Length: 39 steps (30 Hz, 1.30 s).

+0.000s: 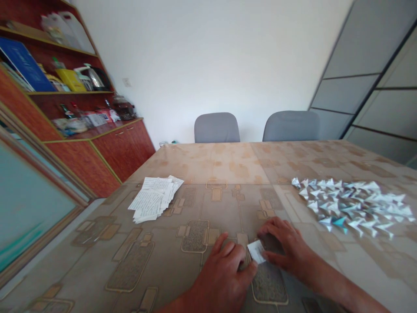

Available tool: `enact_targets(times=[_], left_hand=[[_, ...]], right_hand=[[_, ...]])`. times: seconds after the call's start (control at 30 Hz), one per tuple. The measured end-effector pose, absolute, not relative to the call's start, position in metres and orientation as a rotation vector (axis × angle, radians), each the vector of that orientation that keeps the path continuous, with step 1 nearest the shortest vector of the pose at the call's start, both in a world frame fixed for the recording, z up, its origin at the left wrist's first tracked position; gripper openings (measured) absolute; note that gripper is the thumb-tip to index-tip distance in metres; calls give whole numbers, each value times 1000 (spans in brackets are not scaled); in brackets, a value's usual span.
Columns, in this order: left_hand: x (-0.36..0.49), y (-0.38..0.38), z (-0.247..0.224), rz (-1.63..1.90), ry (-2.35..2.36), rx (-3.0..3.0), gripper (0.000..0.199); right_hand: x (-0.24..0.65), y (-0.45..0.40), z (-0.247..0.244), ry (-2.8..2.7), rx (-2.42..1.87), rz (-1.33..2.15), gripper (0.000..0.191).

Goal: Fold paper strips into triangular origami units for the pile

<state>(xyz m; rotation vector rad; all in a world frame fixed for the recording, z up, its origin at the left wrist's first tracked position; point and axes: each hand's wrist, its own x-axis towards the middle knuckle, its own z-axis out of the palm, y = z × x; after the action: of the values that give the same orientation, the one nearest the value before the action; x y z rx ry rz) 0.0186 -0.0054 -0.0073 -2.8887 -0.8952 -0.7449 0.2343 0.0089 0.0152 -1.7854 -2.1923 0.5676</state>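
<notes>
A small white folded paper (256,251) lies on the patterned tablecloth between my two hands. My left hand (226,271) rests at its lower left, fingers curled and the thumb tip at the paper's lower edge. From the other side, my right hand (288,248) holds the paper, its thumb against the right edge and its fingers arched above the cloth. To the right sits a group of small pointed folded paper pieces (353,206), mostly white, one of them teal. A loose stack of printed paper slips (154,199) lies on the left part of the table.
The table (224,163) has a brown patterned cover. Two grey chairs (216,127) stand behind its far edge. At the left, a red-brown cabinet (124,148) carries shelves with jugs, a kettle and a blue folder. Grey panelled doors (350,82) rise at the right.
</notes>
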Motion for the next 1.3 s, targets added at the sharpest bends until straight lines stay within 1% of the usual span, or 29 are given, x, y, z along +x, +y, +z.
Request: enact_targets(times=[0.17, 0.3, 0.37, 0.43, 0.5, 0.57, 0.67, 0.73, 0.8, 0.93, 1.0, 1.07, 1.17, 1.3], left_hand=[[17, -4, -4, -791, -915, -3011, 17], [14, -2, 2, -902, -997, -3166, 17], [13, -1, 6, -998, -1238, -3200, 16], [14, 1, 8, -1174, -1547, -3125, 25], [16, 4, 8, -1348, -1686, -3046, 33], [17, 6, 7, -1459, -1606, -3025, 28], [17, 11, 7, -1525, -1256, -2974, 11], [18, 14, 7, -1482, -1010, -2915, 11], [19, 16, 6, -1372, -855, -2864, 18], [24, 16, 0, -1045, -801, -2838, 25], [24, 13, 0, -895, -824, -2887, 22], [22, 11, 3, -779, -850, -2979, 14], [17, 7, 9, -671, -872, -3074, 6], [13, 3, 7, -657, -906, -3014, 7]], right_hand=[[231, 9, 12, -2168, -1705, 511, 18], [235, 9, 14, -2131, -1489, 634, 11], [237, 8, 17, -2062, -1368, 724, 10], [237, 6, 21, -1993, -1262, 767, 10], [236, 5, 25, -1977, -1167, 762, 12], [234, 5, 26, -2007, -1094, 724, 14], [232, 7, 27, -2075, -1038, 622, 17], [232, 9, 27, -2117, -1027, 536, 17], [234, 13, 26, -2172, -1030, 461, 17], [241, 16, 20, -2280, -1131, 403, 15], [242, 14, 16, -2235, -1240, 422, 17], [238, 10, 12, -2143, -1363, 434, 17], [224, 3, 7, -2062, -1560, 421, 9], [210, -3, 2, -2067, -1721, 352, 18]])
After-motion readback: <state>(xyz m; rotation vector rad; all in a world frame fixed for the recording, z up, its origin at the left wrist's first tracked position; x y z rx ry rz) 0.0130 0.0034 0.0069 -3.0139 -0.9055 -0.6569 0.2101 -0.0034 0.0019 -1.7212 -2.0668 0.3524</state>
